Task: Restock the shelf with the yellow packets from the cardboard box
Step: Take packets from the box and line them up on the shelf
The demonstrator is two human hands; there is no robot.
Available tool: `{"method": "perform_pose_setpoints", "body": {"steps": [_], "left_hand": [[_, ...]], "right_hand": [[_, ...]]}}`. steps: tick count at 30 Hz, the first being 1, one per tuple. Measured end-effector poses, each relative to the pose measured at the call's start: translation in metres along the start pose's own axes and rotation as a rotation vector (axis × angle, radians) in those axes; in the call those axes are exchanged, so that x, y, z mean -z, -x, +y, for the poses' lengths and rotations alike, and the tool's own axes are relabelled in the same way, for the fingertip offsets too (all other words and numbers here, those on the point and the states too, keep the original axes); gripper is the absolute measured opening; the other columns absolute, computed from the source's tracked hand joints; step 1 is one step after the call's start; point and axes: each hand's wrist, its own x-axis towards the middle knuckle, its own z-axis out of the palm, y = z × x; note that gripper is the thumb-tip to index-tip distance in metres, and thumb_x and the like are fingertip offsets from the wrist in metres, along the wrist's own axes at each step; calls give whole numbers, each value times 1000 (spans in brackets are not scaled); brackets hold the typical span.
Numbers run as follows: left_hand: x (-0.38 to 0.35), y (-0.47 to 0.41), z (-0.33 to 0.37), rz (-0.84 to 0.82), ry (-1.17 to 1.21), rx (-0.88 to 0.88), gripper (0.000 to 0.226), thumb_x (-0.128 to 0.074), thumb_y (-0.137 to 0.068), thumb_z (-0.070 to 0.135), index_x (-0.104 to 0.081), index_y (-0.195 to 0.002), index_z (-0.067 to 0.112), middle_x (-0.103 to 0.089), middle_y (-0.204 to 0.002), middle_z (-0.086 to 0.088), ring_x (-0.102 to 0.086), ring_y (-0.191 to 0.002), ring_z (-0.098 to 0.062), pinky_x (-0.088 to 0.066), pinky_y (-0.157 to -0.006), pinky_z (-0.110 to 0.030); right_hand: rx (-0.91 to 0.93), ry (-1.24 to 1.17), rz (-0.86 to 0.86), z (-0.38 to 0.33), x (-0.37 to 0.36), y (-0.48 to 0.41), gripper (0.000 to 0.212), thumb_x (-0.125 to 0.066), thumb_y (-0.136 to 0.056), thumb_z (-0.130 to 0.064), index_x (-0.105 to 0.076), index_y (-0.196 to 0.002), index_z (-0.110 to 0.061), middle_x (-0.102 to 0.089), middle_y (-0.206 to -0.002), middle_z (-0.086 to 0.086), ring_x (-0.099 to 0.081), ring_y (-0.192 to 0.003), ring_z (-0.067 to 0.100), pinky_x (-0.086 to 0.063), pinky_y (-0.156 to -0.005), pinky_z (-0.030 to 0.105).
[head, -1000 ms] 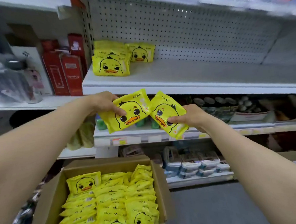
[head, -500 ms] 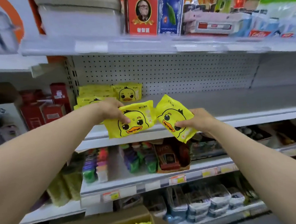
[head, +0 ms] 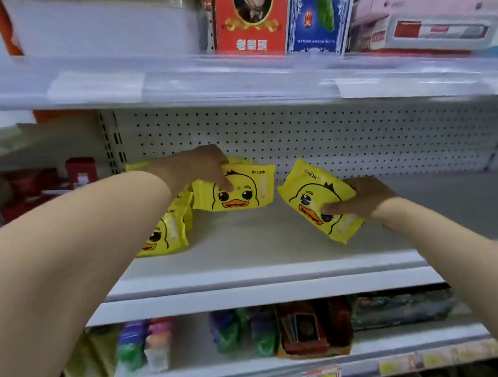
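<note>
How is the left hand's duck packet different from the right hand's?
The left packet is level, its duck upright; the right packet is tilted. The left packet is next to the stack; the right packet is alone over bare shelf. Both are yellow.

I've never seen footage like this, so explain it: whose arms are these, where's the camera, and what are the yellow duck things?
No machine here: these are a person's two bare arms, filmed by one wide-angle camera worn on their head, so the arms enter from the bottom corners. The left hand grips an upright yellow duck packet; the right hand grips a tilted packet of the same kind. Both are held over a white shelf, where a stack of packets lies at the left. Other goods sit on the shelves above and below.
</note>
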Motion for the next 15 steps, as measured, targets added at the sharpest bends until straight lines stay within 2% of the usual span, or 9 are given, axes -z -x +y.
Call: {"method": "perform_pose_setpoints", "body": {"steps": [3,8,12,15], "left_hand": [[-5,-30,-6,-2,-41,7,48,-83,-71,39,-69,-109,13,-67,-106,-7,-63,-98,-25,-50,-81,-31],[-18,-68,-18,-19,-90,21,56,-82,-72,43,-67,-118,14,-63,-114,-6,-59,-104,-24,-51,-90,-35],[-31,-91,-31,-42,-87,24,57,-82,-73,42,-65,-120,14,-63,-117,-5,-58,-104,-22,-47,-87,-30],[-37,-100,-39,-29,-65,31,69,-80,-76,42,-56,-134,13,-55,-132,-7,-52,-119,-25,-43,-97,-33]], "right_hand": [[24,-37,-15,7,-6,-24,36,-91,-64,-36,-76,-95,-23,-78,-89,-4,-74,-85,18,-60,-84,45],[51,-45,-70,13,-17,-52,35,-91,-64,-33,-76,-94,-24,-78,-86,-7,-75,-80,13,-61,-82,42],[36,-58,-107,18,-26,-75,39,-92,-62,-34,-76,-96,-22,-78,-87,-4,-75,-80,17,-61,-82,45],[37,-79,-129,18,-29,-86,39,-92,-63,-31,-76,-98,-21,-78,-87,-3,-75,-80,17,-61,-79,40]]}}
